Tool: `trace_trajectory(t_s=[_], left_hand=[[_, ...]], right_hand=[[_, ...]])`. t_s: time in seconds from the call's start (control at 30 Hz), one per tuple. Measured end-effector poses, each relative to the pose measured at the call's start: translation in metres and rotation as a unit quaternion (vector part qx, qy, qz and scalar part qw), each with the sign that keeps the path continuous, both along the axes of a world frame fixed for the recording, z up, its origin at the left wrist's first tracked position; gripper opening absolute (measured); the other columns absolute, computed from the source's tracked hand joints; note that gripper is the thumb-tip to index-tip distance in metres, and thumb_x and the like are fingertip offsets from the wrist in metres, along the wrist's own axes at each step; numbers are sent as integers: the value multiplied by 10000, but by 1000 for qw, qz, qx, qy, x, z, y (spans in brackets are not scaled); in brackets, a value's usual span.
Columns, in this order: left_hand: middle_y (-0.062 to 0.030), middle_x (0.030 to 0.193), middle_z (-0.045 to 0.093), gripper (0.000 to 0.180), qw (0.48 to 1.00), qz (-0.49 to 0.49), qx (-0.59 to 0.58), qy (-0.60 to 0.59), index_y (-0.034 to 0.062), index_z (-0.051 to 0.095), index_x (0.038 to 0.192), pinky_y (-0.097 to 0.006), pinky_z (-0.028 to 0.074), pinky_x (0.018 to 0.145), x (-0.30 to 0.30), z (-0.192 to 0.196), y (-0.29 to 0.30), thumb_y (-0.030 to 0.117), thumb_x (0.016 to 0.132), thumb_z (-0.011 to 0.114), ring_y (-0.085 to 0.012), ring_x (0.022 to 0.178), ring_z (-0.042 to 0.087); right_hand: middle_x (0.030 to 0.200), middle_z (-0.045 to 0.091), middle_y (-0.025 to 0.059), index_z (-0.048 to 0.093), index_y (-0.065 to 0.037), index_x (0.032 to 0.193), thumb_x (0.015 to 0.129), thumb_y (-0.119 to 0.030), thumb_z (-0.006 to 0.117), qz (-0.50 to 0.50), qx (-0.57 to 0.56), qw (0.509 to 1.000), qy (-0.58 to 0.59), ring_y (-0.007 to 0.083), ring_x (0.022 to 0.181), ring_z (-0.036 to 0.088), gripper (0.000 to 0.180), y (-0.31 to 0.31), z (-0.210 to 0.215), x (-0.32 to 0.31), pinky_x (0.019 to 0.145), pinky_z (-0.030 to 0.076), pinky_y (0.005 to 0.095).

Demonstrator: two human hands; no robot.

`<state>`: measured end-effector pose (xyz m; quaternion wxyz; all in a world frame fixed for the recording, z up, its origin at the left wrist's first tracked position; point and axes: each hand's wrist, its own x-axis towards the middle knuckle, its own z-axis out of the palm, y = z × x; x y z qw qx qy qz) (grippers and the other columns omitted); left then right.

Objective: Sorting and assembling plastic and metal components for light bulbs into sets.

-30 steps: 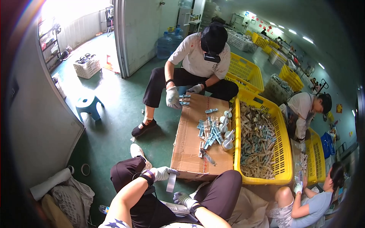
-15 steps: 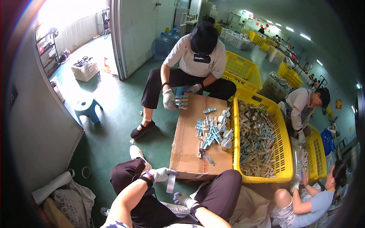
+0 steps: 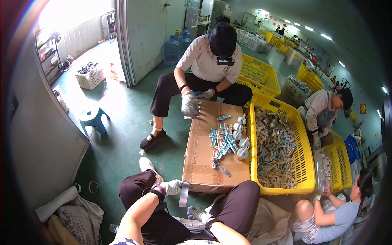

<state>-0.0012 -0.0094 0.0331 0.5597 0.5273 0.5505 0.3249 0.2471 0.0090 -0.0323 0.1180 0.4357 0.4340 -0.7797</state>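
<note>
Nearest: pinches a pale strip (image 3: 183,197) by its upper end in the left hand (image 3: 175,187), striped glove on, just beside the near left corner of a cardboard box (image 3: 200,163). Leaves the strip's lower end hanging loose. Rests the right hand (image 3: 198,213) low over the lap, also gloved, fingers loosely bent, close to a white ribbed object (image 3: 190,224); cannot tell whether touching it or gripping anything small.

Judged a holding step: strip held at one end only, not pressed onto any surface. Would call next for a firm pinch, for care against twisting, and for the right hand brought clear of the lap if wanted at the loose end.

Hidden, near to far: strip's top edge under the gloved fingers; cannot tell whether sticky. Cannot settle whether the left glove touches the box or only overlaps it in view. On the box top, too tangled to count: blue and beige clips (image 3: 225,143) beside white funnel-like pieces (image 3: 243,152). Right of these, in a yellow crate (image 3: 281,190), buried beneath the top layer: more small pieces (image 3: 275,147). Across the box, badly blurred: a co-worker's gloved hand (image 3: 190,105), contents not readable. Farthest left, lost in glare: the doorway (image 3: 81,20).
</note>
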Motion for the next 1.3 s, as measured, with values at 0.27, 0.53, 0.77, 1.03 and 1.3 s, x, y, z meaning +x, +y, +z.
trace_trajectory(t_s=[0.27, 0.53, 0.77, 1.03, 1.3], left_hand=[[44, 1146, 642, 337, 988, 50, -59, -136, 70, 626, 1211, -237, 426, 946, -6, -25, 0, -33, 894, 570, -77, 1056, 545], [56, 1083, 625, 292, 956, 98, -153, -230, 30, 638, 1178, -215, 445, 885, -2, -1, -1, -41, 911, 544, -51, 987, 544], [68, 1126, 619, 393, 992, 32, -60, -108, 57, 618, 1227, -195, 408, 929, -5, -16, -2, -111, 885, 522, -33, 1016, 505], [64, 1154, 619, 437, 994, 22, -49, -93, 77, 615, 1235, -213, 399, 958, -6, -20, -3, -135, 870, 503, -43, 1046, 502], [50, 1149, 631, 412, 999, 16, -32, -39, 84, 619, 1230, -225, 404, 958, -4, -4, -4, -108, 884, 505, -59, 1040, 527]], right_hand=[[842, 621, 46, 589, -68, 1030, 922, -293, 598, 16, -6, 999, 29, 151, 649, 585, 250, 1, -13, 0, 596, 496, 282], [857, 625, 71, 582, -52, 1034, 922, -282, 596, 7, 12, 1000, 15, 163, 664, 586, 256, -1, 4, -1, 622, 513, 304], [850, 620, 63, 581, -63, 1025, 915, -272, 612, 8, 9, 1000, 4, 162, 664, 581, 238, -1, 7, -1, 619, 509, 298], [848, 620, 44, 590, -76, 1040, 908, -265, 622, -11, -11, 1000, 12, 143, 656, 575, 233, -1, 2, -2, 593, 489, 289], [841, 620, 60, 589, -66, 1021, 909, -240, 628, -7, 0, 1000, 10, 165, 654, 577, 210, -1, 2, -1, 599, 506, 311]])
